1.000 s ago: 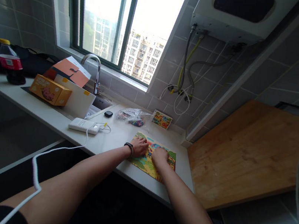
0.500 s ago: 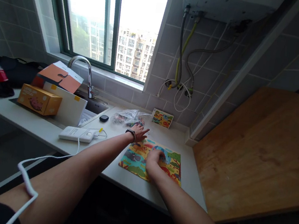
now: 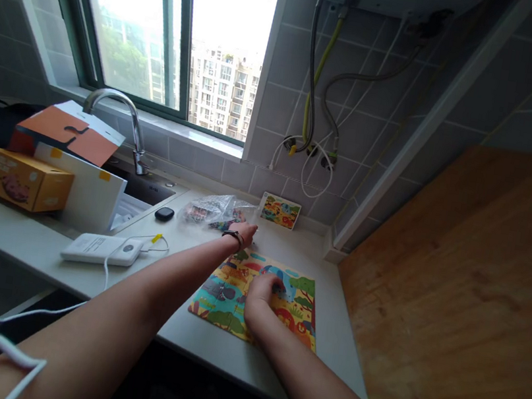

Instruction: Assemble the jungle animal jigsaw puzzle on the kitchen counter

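A colourful animal jigsaw puzzle (image 3: 217, 309) lies flat on the white counter, its pieces joined into a sheet. My right hand (image 3: 265, 287) rests on its middle with the fingers curled; the fingertips are mostly hidden, and whatever they hold cannot be made out. Beyond the puzzle's far edge is my left hand (image 3: 243, 231), wearing a dark wristband. Its fingers are drawn together beside a clear plastic bag (image 3: 215, 206) with colourful contents; anything in the fingers is too small to name. Against the wall leans a small picture card (image 3: 279, 211) with a similar animal scene.
Left of the bag are a small black case (image 3: 164, 214) and a white power bank (image 3: 101, 248) with a cable. An orange box (image 3: 23, 181) and a white board (image 3: 92, 190) stand by the sink faucet (image 3: 139, 140). A wooden panel (image 3: 457, 288) borders the right side.
My left hand's spread fingers have drawn together near the bag. My right hand stays on the puzzle. The camera view has shifted, and the cola bottle at the left has left the picture.
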Action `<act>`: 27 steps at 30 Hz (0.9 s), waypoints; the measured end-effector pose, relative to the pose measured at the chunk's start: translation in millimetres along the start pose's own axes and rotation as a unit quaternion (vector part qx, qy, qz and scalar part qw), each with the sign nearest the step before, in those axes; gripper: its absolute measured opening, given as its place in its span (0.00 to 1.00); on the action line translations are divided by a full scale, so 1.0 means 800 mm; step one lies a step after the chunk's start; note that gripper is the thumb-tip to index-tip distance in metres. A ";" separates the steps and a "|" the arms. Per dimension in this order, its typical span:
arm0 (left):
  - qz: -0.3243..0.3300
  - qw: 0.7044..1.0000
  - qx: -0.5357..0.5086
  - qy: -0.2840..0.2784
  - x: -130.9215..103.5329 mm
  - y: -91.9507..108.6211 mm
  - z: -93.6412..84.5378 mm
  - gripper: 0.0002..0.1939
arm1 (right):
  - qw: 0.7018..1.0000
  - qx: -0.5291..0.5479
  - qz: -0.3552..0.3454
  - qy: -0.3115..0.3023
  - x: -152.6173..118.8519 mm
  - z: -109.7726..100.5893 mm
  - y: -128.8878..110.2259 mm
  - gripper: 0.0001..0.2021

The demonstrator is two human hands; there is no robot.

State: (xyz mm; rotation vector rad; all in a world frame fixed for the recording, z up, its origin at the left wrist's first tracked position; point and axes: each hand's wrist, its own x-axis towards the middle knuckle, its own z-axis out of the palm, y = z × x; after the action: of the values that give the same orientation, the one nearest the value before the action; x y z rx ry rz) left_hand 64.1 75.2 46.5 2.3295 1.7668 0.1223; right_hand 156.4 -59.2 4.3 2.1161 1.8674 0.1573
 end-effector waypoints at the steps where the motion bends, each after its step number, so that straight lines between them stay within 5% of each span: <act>1: -0.006 1.000 -0.013 0.014 -0.002 -0.002 0.004 0.14 | 1.000 0.002 -0.003 0.000 0.000 0.000 0.000 0.14; 4: -0.009 0.996 -0.054 0.066 -0.014 -0.014 0.017 0.11 | 1.000 0.009 -0.008 0.000 -0.001 -0.001 0.002 0.12; 11: 0.065 0.971 -0.172 0.152 -0.050 -0.075 0.042 0.22 | 0.997 -0.037 -0.057 -0.039 -0.005 -0.015 0.014 0.15; 16: 0.115 0.893 -0.361 0.242 -0.050 -0.104 0.057 0.13 | 0.985 0.032 -0.163 -0.054 0.022 -0.057 0.057 0.13; 18: 0.095 0.864 -0.425 0.251 -0.044 -0.109 0.062 0.12 | 0.980 0.111 -0.166 0.014 0.054 -0.080 0.073 0.14; 21: 0.060 0.825 -0.507 0.241 -0.037 -0.115 0.064 0.12 | 0.934 0.309 -0.157 0.089 0.122 -0.101 0.076 0.09; 23: 0.046 0.813 -0.520 0.257 -0.036 -0.118 0.064 0.12 | 0.851 0.516 -0.083 0.047 0.170 -0.101 0.062 0.05; 27: 0.016 0.821 -0.453 0.346 -0.038 -0.124 0.059 0.11 | 0.803 0.594 -0.046 -0.012 0.233 -0.080 0.017 0.04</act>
State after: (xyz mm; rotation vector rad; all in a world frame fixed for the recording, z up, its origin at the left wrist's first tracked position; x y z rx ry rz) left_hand -28.5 65.8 -19.8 1.6341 1.3664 1.5927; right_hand 177.6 132.6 46.2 2.5933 2.3210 -1.4168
